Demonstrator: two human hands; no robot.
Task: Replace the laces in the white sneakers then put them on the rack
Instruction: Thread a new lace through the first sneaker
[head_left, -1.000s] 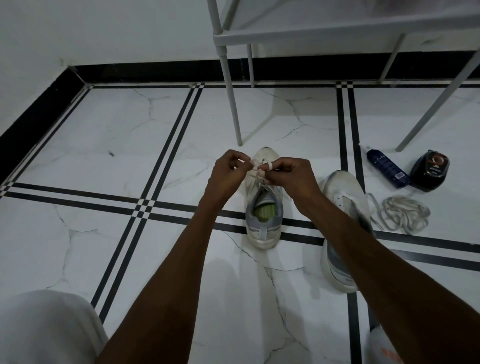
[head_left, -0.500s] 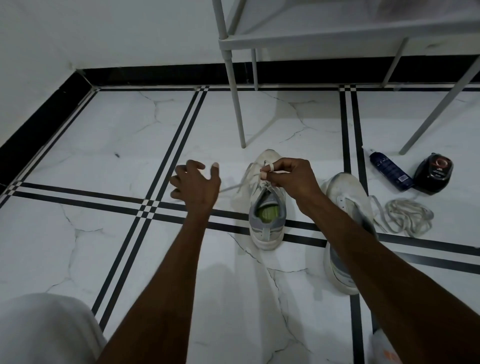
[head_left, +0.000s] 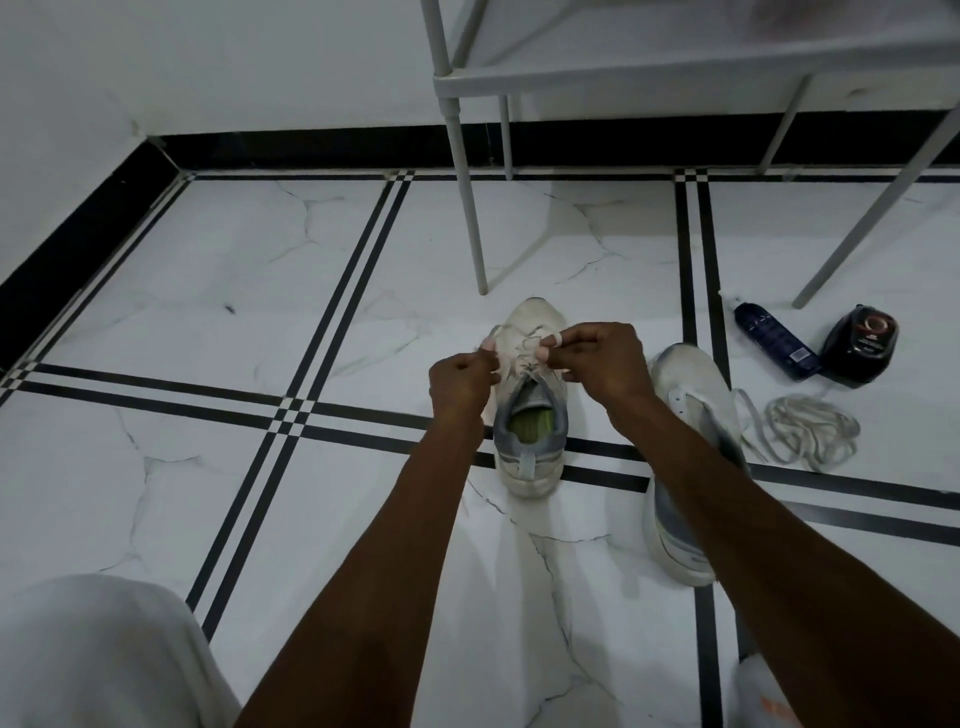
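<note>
Hands — left hand (head_left: 460, 376), right hand (head_left: 597, 358) — pinched lace (head_left: 524, 348) ends over the upright sneaker (head_left: 530, 415); mid-lacing, probably. Next: thread the following eyelet, pull even.

— Where do we stand? 
— We have one sneaker (head_left: 530, 415) on the floor (head_left: 208, 338) before the rack (head_left: 675, 78), our left hand (head_left: 460, 382) and right hand (head_left: 602, 361) over it. 
— And rightward? 
— The second sneaker (head_left: 685, 405), then loose laces (head_left: 810, 431); behind those, a bottle (head_left: 774, 343) beside a jar (head_left: 862, 348).
</note>
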